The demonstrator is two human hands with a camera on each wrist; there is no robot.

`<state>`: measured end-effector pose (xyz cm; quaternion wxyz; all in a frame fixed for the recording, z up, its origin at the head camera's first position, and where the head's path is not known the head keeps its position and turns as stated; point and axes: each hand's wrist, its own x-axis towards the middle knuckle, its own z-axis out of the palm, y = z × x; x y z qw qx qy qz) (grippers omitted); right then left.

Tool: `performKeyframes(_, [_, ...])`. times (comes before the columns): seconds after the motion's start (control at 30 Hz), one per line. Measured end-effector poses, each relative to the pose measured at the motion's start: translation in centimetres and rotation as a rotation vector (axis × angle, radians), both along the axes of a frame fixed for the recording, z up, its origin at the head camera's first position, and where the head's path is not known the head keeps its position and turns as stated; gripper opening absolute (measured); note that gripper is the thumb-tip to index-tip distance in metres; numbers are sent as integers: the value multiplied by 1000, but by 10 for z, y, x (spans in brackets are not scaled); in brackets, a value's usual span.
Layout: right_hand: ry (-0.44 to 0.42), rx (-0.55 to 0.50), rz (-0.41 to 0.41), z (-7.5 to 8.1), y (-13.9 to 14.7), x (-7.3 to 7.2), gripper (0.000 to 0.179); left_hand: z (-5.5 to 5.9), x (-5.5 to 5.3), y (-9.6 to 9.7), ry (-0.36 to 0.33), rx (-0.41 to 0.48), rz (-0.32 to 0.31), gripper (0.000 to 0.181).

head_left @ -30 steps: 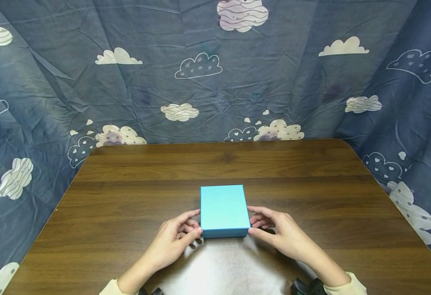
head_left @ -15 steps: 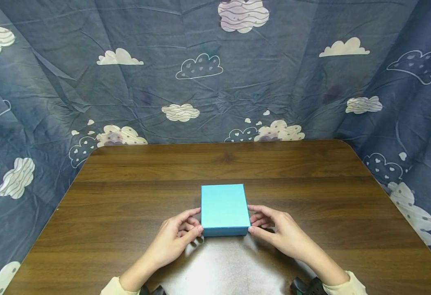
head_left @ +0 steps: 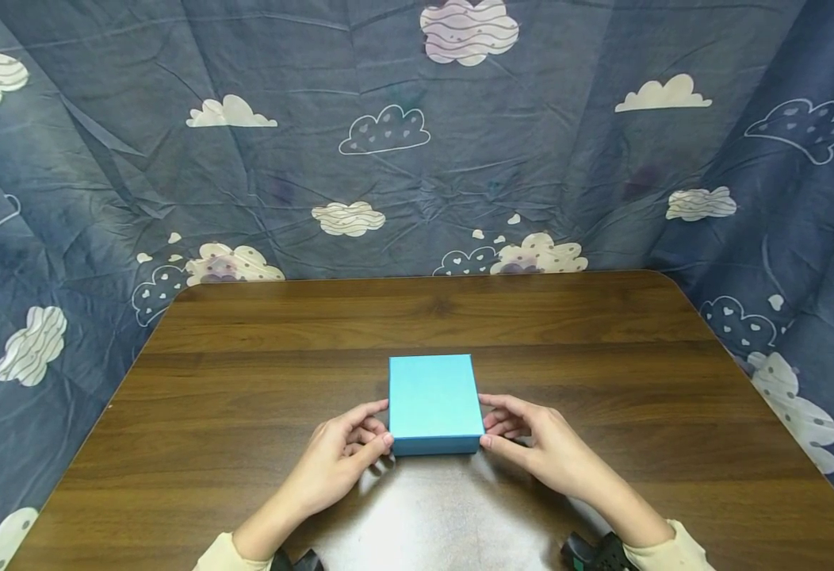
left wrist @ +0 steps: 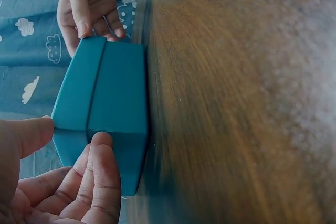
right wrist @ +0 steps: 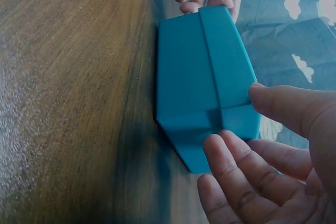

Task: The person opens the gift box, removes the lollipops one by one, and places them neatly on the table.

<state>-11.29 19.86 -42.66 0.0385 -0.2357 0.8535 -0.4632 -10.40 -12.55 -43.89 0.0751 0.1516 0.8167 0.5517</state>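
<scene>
A square light-blue box (head_left: 434,396) sits on the wooden table between the two hands. The wrist views show a seam between its lid (left wrist: 79,90) and its deeper base (left wrist: 119,87). On the left side, my left hand (head_left: 334,460) holds the lid, thumb at the near corner and index finger farther back along the side. My right hand (head_left: 548,452) mirrors this grip on the right side. Its thumb touches the lid's corner in the right wrist view, with the other fingertips close to the seam. What the box contains is hidden.
The brown wooden table (head_left: 260,381) reaches back to a dark-blue cloth (head_left: 417,182) printed with clouds, which also hangs along both sides. Black wrist devices (head_left: 598,551) show at the bottom edge. Light glares off the table in front of the box.
The lid and the fingertips of both hands have shifted very slightly upward in the head view. The grip looks the same.
</scene>
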Motion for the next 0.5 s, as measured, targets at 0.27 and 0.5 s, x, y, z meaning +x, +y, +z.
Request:
performKeyframes(0.27, [24,6,1,2,0,0,48,1,-1,0,37,-39,9,47])
performKeyframes(0.5, [27,-6,3,4,0,0,48,2,-1,-1,53,-41,1,47])
